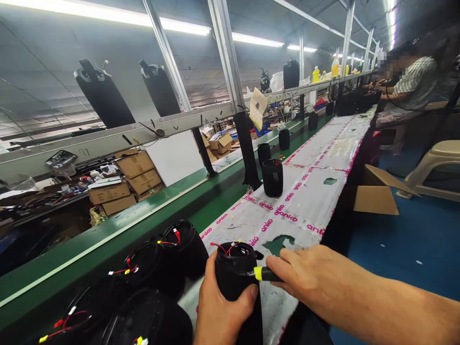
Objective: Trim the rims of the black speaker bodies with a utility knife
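My left hand (223, 306) is wrapped around a black cylindrical speaker housing (235, 280), which stands open end up. Red wires with small connectors stick out of its top. In my closed right hand (298, 270) is a black-and-yellow-handled tool (264, 273). Its thin metal tip meets the housing's side just below the rim; whether it is a blade or a screwdriver is unclear. A small black tab (258, 255) juts from the rim beside the tool. To the left stand several similar housings, among them one with a red-and-yellow wire bundle (185, 251).
White sheeting printed with pink letters (305, 191) covers the bench, torn in places. More housings (273, 179) stand farther along it. A green conveyor surface (118, 230) runs alongside, beneath a metal shelf rail (201, 120). An opened carton (375, 196) and a co-worker (413, 86) are at right.
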A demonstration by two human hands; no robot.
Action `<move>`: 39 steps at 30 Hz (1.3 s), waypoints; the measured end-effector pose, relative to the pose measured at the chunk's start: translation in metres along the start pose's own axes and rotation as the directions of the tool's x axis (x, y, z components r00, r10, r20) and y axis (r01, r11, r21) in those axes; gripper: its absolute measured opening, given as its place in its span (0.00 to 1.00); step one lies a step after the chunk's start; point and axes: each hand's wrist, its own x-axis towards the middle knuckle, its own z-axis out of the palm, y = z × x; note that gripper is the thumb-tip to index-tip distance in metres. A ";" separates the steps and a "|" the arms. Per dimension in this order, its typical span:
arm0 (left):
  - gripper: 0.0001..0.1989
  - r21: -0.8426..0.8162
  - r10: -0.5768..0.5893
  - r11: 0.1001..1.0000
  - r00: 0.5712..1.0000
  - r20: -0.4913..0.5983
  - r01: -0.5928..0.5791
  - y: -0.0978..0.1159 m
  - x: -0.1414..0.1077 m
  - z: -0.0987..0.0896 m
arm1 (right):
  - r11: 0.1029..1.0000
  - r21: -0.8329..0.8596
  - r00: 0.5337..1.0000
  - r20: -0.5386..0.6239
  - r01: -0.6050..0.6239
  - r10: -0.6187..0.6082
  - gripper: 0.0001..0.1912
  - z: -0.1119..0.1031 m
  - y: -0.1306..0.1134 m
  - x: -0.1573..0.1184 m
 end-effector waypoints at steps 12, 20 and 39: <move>0.36 0.065 -0.041 0.997 0.996 -0.073 0.046 0.010 -0.005 0.007 | 0.997 -0.025 0.994 0.080 0.072 -0.070 0.14 -0.023 0.003 0.014; 0.37 0.137 -0.017 0.990 0.995 -0.099 0.031 0.004 -0.003 0.010 | 0.999 -0.025 0.991 0.133 0.036 -0.032 0.12 -0.034 0.002 0.017; 0.40 -0.094 -0.052 0.994 0.999 -0.010 0.051 -0.013 0.003 -0.007 | 0.691 0.643 0.893 -0.023 -0.331 0.449 0.11 -0.002 -0.003 -0.003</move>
